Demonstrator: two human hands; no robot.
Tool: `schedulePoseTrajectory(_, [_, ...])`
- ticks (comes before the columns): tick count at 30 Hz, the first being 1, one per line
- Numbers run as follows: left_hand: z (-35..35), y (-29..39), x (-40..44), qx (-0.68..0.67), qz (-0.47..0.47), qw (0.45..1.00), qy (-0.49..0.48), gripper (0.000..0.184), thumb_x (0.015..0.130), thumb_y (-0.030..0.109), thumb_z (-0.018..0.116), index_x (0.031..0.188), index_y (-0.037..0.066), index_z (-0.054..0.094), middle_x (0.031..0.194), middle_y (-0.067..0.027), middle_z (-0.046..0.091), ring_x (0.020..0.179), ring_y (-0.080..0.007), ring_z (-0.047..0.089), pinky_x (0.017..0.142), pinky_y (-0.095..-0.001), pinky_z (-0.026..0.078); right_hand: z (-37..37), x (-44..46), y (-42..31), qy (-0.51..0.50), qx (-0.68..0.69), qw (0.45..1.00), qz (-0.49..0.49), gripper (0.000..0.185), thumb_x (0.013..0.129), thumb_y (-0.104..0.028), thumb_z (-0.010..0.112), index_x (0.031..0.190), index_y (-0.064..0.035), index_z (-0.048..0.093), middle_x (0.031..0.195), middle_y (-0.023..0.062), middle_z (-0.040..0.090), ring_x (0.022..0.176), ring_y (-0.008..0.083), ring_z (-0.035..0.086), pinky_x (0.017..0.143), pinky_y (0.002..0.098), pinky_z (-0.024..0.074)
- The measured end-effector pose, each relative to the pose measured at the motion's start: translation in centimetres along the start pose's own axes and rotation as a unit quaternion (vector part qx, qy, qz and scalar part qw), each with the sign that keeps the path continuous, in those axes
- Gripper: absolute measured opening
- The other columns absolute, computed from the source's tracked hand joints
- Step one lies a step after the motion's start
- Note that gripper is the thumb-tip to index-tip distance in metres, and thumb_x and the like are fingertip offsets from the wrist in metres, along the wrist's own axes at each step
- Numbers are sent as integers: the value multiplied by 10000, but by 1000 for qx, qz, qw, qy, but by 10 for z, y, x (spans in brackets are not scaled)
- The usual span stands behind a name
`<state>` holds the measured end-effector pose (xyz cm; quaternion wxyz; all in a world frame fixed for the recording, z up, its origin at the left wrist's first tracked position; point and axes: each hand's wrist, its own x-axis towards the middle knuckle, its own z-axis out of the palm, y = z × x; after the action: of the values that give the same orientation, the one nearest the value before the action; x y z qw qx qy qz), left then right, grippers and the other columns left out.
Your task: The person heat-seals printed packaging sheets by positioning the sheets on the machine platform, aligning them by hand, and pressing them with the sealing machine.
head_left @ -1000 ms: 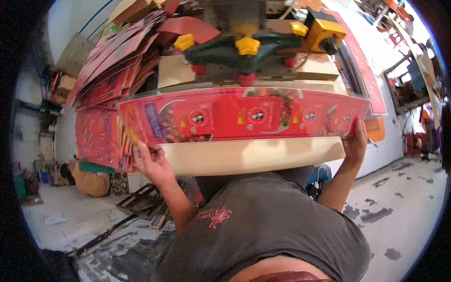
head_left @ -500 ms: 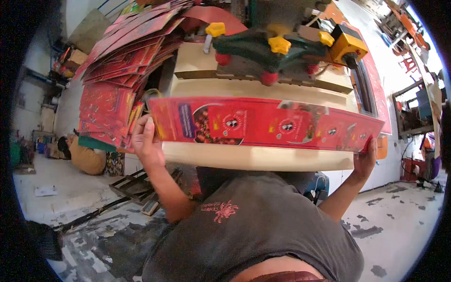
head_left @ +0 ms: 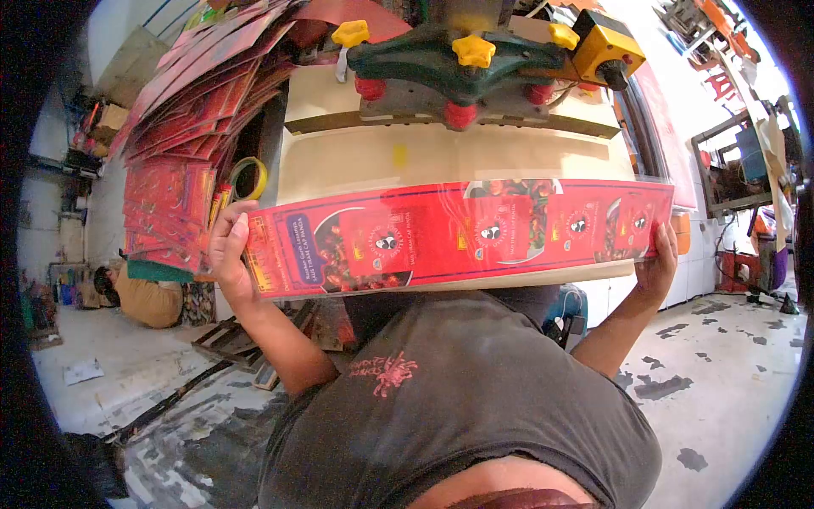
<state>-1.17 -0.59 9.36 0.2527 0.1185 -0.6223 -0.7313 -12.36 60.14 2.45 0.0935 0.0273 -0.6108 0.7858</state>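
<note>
A long red printed strip (head_left: 441, 242) with food pictures and panda logos is stretched between my hands, just above the front part of a cream work surface (head_left: 339, 165). My left hand (head_left: 233, 250) grips its left end, thumb on the front. At the right end, my right hand (head_left: 658, 261) is closed on the edge, some fingers hidden behind it. Behind the strip stands a dark green machine clamp (head_left: 458, 59) with yellow star knobs and red feet.
Many red printed sheets (head_left: 182, 102) are piled at the left, beside a yellow tape roll (head_left: 249, 179). A yellow control box (head_left: 606, 53) with a black knob sits at the back right. At the far left, a person (head_left: 146, 293) is low near the floor.
The strip, held in both hands, has come closer to my body and now covers most of the surface's front edge. More cream surface shows behind it, with a yellow mark.
</note>
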Motion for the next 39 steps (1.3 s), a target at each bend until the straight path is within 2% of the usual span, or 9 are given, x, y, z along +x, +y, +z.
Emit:
schedulePoseTrajectory(2, [0,-1,-1,-8,-2,1000,1,203,977,117,603,1113,-28,647,959,-64,680,826,-104,633,810,-253,509,-4,3,-1,20,66,996,56,448,1011,-196,589,1355,90,553,1254,164,661,1112,215,658,939,340,529])
schedulePoseTrajectory(18, [-19,-23,4,-20,9,1000,-10,152,1009,150,624,1037,4,655,964,-40,660,854,-96,612,803,-251,495,-6,-2,-3,0,75,995,63,467,994,-157,600,1375,102,523,1249,188,660,1112,233,668,952,355,542])
schedulePoseTrajectory(21, [-31,-30,14,3,11,1000,0,154,1016,159,620,1042,12,661,964,-27,653,859,-96,607,804,-249,489,-2,1,-8,-74,-39,994,70,560,968,-201,626,1413,109,485,1311,183,633,1171,223,636,1000,341,505])
schedulePoseTrajectory(24, [-36,-33,25,45,14,999,17,164,1027,173,609,1051,20,661,959,-21,647,863,-103,608,809,-249,487,13,15,-24,-144,-46,987,61,626,979,-220,612,1470,114,413,1425,180,551,1330,257,534,1094,366,428])
schedulePoseTrajectory(26, [-32,-34,29,67,14,998,16,171,1033,182,602,1061,23,659,957,-21,646,865,-108,611,812,-250,488,8,28,-21,-95,-34,992,70,622,976,-233,626,1454,116,436,1402,175,572,1287,235,563,1079,362,440])
schedulePoseTrajectory(28, [-31,-35,31,57,26,997,34,188,1037,210,599,1062,29,644,952,-30,642,870,-120,619,814,-262,499,33,38,-40,-130,-40,985,102,572,974,-246,646,1414,89,500,1320,150,633,1189,199,622,1013,324,485])
schedulePoseTrajectory(31, [-50,-45,40,38,10,998,-46,191,1039,222,595,1059,35,628,964,-42,640,876,-130,628,812,-277,509,56,42,-42,-136,-55,987,72,472,994,-250,625,1359,45,577,1252,113,668,1124,153,635,963,287,498])
schedulePoseTrajectory(35, [-24,-38,26,33,-33,998,45,198,1034,238,596,1033,41,613,961,-49,632,882,-137,627,816,-291,512,80,42,-59,-179,-29,981,72,531,923,-227,620,1371,51,569,1269,145,666,1156,181,642,1019,305,488])
schedulePoseTrajectory(39, [-29,-41,28,53,-26,998,20,213,1038,251,584,1040,40,614,962,-45,620,892,-138,616,826,-293,506,84,48,-61,-210,-32,976,49,548,874,-228,599,1344,53,583,1308,178,641,1154,208,656,1031,325,496])
